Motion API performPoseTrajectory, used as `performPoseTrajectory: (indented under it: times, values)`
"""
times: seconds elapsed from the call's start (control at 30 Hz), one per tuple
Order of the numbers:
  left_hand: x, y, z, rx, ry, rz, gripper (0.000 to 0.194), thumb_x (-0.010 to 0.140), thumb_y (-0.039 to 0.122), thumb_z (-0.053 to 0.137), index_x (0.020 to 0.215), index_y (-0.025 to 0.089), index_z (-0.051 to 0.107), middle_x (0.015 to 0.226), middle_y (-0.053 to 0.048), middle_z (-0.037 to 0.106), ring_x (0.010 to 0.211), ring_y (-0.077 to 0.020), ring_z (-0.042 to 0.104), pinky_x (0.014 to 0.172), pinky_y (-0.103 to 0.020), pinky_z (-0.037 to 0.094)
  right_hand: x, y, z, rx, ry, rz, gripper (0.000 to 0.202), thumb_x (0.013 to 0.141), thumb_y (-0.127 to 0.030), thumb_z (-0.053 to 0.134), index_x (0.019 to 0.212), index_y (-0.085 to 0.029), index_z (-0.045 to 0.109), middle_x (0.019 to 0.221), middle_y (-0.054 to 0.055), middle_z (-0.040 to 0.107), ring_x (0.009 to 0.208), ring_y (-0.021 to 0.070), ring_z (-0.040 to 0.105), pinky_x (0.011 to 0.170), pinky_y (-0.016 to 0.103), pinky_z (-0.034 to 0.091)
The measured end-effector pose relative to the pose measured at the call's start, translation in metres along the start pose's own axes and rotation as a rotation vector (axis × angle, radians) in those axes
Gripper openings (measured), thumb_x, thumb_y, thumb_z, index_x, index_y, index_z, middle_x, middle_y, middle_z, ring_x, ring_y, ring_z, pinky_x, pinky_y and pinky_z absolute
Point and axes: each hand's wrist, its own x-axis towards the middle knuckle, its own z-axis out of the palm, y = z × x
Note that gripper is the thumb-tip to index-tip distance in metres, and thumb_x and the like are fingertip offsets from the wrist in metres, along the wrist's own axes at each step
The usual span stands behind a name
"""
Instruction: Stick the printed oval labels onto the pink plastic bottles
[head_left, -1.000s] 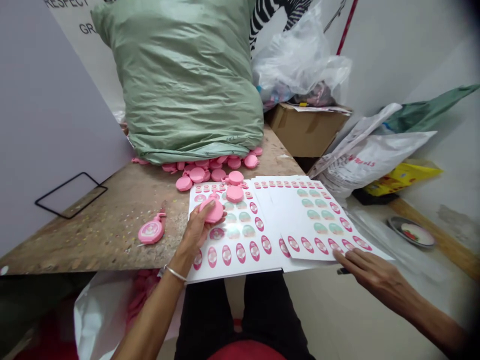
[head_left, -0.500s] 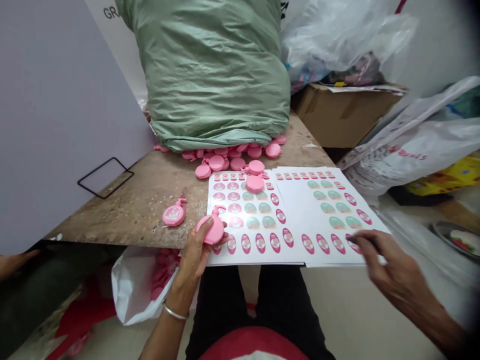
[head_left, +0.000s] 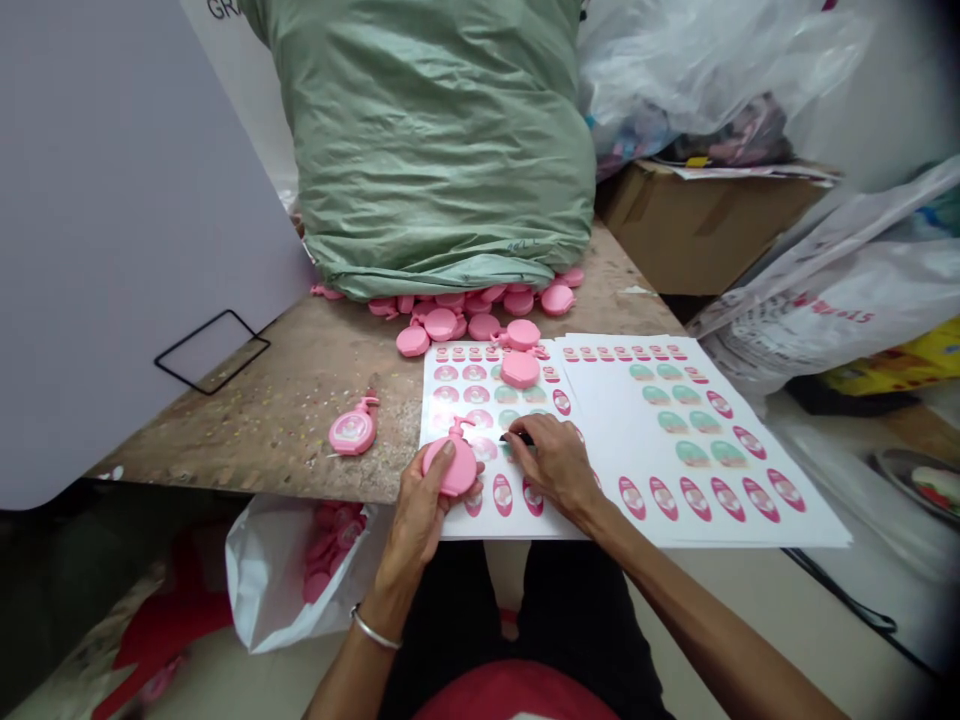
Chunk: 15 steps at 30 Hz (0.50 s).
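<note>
over the tabletop [head_left: 285,430], the left hand [head_left: 417,505] grasped a pink case [head_left: 455,470], seemingly light, stiff, best rim-held; the right hand [head_left: 561,465] pinched a dark tool [head_left: 526,438].

The single view looks from the wearer's head, forward and steeply down, over black trousers [head_left: 607,610] at its lower edge. The left hand [head_left: 420,505] and right hand [head_left: 562,465] lie at close range, just below centre, seen from above and behind. Beyond their fingers [head_left: 437,466], it reaches a large, wrinkled green plastic sack [head_left: 442,150]; farther right, a brown cardboard box [head_left: 697,225]; left, a smooth pale-grey panel [head_left: 127,230].
</note>
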Motion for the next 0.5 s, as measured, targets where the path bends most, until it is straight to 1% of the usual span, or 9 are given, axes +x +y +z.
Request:
performPoseTrajectory:
  times: [0.13,0.27,0.4,0.5]
  values:
    - [0.0,-0.003,-0.002,0.025,-0.034,0.006,0.046,0.077,0.04,0.07,0.112,0.013,0.058,0.117,-0.016,0.062,0.09,-0.0276,0.069,0.065,-0.033,0.061,-0.002,-0.005,0.013,-0.08,0.035,-0.023,0.015,0.092,-0.023,0.048,0.082,-0.018,0.058,0.08,0.006,0.063,0.078,0.0202,0.053,0.07,0.033,0.031]
    - [0.003,-0.005,-0.003,0.039,-0.03,-0.01,0.046,0.078,0.042,0.069,0.112,0.014,0.057,0.117,-0.017,0.061,0.089,-0.0287,0.069,0.064,-0.034,0.061,-0.005,-0.004,0.017,-0.116,0.058,-0.042,0.017,0.091,-0.021,0.047,0.077,-0.019,0.056,0.076,0.006,0.061,0.076,0.0201,0.051,0.07,0.033,0.031]
    - [0.005,-0.005,-0.001,0.063,0.017,0.007,0.046,0.077,0.046,0.068,0.109,0.015,0.056,0.114,-0.016,0.062,0.088,-0.0281,0.07,0.062,-0.033,0.061,-0.004,-0.003,0.017,-0.039,0.059,-0.043,0.015,0.088,-0.02,0.049,0.074,-0.02,0.054,0.073,0.004,0.059,0.073,0.0188,0.049,0.068,0.032,0.033]
    - [0.006,-0.006,0.001,0.077,0.03,0.02,0.047,0.076,0.047,0.069,0.109,0.015,0.056,0.11,-0.015,0.063,0.087,-0.0273,0.07,0.062,-0.032,0.06,-0.002,-0.002,0.017,0.015,0.045,-0.026,0.014,0.087,-0.025,0.054,0.074,-0.02,0.054,0.071,0.004,0.059,0.071,0.0185,0.049,0.067,0.031,0.034]
